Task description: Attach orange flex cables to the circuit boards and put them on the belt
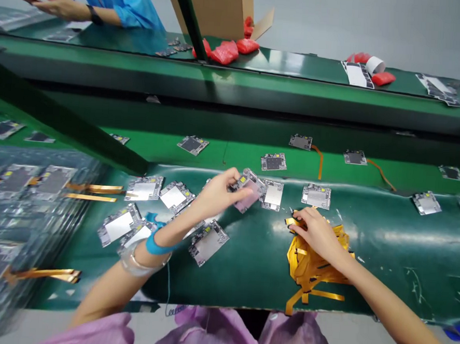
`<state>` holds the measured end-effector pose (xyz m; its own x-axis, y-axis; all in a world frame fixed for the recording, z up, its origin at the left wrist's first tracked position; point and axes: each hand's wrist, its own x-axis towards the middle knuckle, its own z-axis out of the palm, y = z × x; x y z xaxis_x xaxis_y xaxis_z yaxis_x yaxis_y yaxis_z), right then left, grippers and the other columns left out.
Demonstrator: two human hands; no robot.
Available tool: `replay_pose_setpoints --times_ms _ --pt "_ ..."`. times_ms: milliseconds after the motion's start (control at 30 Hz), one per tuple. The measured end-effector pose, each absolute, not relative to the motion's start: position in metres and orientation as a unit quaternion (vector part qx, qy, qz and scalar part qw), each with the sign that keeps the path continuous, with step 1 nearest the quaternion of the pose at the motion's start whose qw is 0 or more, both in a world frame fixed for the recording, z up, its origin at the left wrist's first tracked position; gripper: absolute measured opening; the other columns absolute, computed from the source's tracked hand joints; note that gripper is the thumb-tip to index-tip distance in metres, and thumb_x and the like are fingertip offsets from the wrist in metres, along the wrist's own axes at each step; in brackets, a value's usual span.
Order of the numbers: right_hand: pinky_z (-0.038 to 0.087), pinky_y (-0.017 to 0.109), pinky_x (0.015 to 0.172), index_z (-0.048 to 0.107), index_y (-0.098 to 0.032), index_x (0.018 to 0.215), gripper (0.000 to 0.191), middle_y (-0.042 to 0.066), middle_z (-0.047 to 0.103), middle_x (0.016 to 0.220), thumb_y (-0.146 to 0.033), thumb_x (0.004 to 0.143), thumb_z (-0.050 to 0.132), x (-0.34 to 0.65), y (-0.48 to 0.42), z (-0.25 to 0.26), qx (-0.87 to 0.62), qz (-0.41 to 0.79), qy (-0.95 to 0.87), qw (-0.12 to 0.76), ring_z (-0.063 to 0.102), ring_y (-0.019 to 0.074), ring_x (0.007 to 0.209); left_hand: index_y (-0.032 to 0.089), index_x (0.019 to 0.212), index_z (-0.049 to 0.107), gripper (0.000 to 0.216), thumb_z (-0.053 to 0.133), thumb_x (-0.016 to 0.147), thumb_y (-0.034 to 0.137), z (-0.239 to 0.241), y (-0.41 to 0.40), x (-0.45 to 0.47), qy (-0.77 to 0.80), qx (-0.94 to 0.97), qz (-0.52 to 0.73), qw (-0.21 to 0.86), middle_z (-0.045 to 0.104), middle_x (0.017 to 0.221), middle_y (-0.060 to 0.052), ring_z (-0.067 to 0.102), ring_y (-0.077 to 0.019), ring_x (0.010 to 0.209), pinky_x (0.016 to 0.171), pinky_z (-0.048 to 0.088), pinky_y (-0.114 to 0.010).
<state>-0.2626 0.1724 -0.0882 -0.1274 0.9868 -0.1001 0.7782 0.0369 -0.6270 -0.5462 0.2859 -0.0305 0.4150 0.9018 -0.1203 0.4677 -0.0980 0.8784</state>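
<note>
Above the green tabletop (pixel 255 269), the left hand (pixel 213 194) pinches a small circuit board (pixel 252 186) by one edge. The right hand (pixel 318 232) curls over the tangled yellow flex cables (pixel 313 273); I cannot tell if it grips one. The board could slip from that thin pinch, and a snagged cable could bend.

The single head-worn camera is looking forward and steeply down from above the person's chest, with the pink sleeves (pixel 99 335) filling the bottom edge. It is sitting close over the dark green mat (pixel 256 256), so the left hand (pixel 213 194), pinching a small board (pixel 250 189), is landing near the centre and the right hand (pixel 318 232) just right of it. Farther up, it is taking in the conveyor belt (pixel 231 154) and a co-worker's blue sleeve (pixel 127 2) at top left.
</note>
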Motion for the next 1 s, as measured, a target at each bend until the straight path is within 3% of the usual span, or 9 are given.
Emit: replay_pose_setpoints --times_ms 133,300,433,567,700,767,867,1000 --pt "0.046 0.037 0.084 0.061 -0.022 0.075 0.015 0.005 0.065 0.086 -0.017 0.089 0.063 -0.270 0.178 -0.096 -0.618 0.285 -0.712 0.172 0.060 0.0254 0.091 0.023 0.088 0.037 0.036 0.066 0.085 0.044 -0.030 0.246 -0.542 0.446 0.662 0.169 0.577 0.045 0.079 0.004 0.047 -0.0149 0.076 0.070 0.038 -0.026" --pt "0.045 0.038 0.085 0.062 -0.020 0.090 0.004 0.008 0.063 0.097 -0.023 0.089 0.065 -0.263 0.178 -0.104 -0.636 0.281 -0.695 0.182 0.059 0.0265 0.096 0.024 0.126 0.044 0.054 0.069 0.083 0.045 -0.032 0.216 -0.541 0.451 0.626 0.097 0.629 0.055 0.091 -0.001 0.051 -0.0203 0.089 0.078 0.042 -0.030" --pt "0.042 0.038 0.080 0.062 -0.021 0.080 0.007 0.005 0.062 0.082 -0.021 0.083 0.069 -0.265 0.184 -0.107 -0.650 0.296 -0.674 0.186 0.057 0.0261 0.085 0.023 0.125 0.051 0.047 0.068 0.084 0.040 -0.039 0.206 -0.540 0.418 0.646 0.111 0.629 0.061 0.108 -0.004 0.056 -0.0202 0.088 0.083 0.044 -0.034" --pt "0.041 0.038 0.083 0.056 -0.022 0.071 0.018 0.003 0.062 0.075 -0.026 0.083 0.069 -0.270 0.185 -0.094 -0.638 0.340 -0.658 0.211 0.056 0.0244 0.084 0.021 0.128 0.051 0.050 0.066 0.085 0.042 -0.042 0.204 -0.540 0.425 0.635 0.093 0.639 0.065 0.107 -0.005 0.060 -0.0229 0.091 0.083 0.046 -0.036" --pt "0.045 0.030 0.074 0.049 -0.024 0.096 0.018 -0.001 0.059 0.079 -0.040 0.101 0.042 -0.282 0.165 -0.065 -0.617 0.399 -0.625 0.263 0.058 0.0175 0.077 0.020 0.126 0.053 0.049 0.067 0.084 0.042 -0.040 0.198 -0.536 0.450 0.625 0.098 0.630 0.062 0.121 -0.007 0.058 -0.0247 0.104 0.090 0.045 -0.036" --pt "0.041 0.025 0.061 0.046 -0.025 0.107 0.020 -0.007 0.045 0.067 -0.043 0.101 0.041 -0.292 0.151 -0.051 -0.615 0.430 -0.603 0.273 0.048 0.0142 0.061 0.020 0.122 0.054 0.045 0.067 0.084 0.042 -0.039 0.192 -0.531 0.449 0.626 0.109 0.629 0.064 0.114 -0.005 0.059 -0.0220 0.096 0.084 0.046 -0.033" --pt "0.027 0.023 0.052 0.054 -0.022 0.098 0.025 -0.011 0.022 0.060 -0.043 0.088 0.063 -0.307 0.136 -0.037 -0.625 0.479 -0.553 0.270 0.025 0.0106 0.051 0.021 0.112 0.056 0.034 0.064 0.087 0.043 -0.035 0.181 -0.523 0.432 0.630 0.119 0.635 0.062 0.084 0.002 0.053 -0.0144 0.069 0.063 0.042 -0.025" --pt "0.022 0.025 0.052 0.061 -0.018 0.082 0.025 -0.011 0.018 0.057 -0.043 0.082 0.068 -0.319 0.130 -0.033 -0.662 0.480 -0.492 0.299 0.019 0.0098 0.052 0.022 0.111 0.055 0.027 0.061 0.090 0.038 -0.030 0.168 -0.515 0.447 0.628 0.111 0.627 0.049 0.060 0.009 0.042 -0.0111 0.052 0.050 0.030 -0.023"
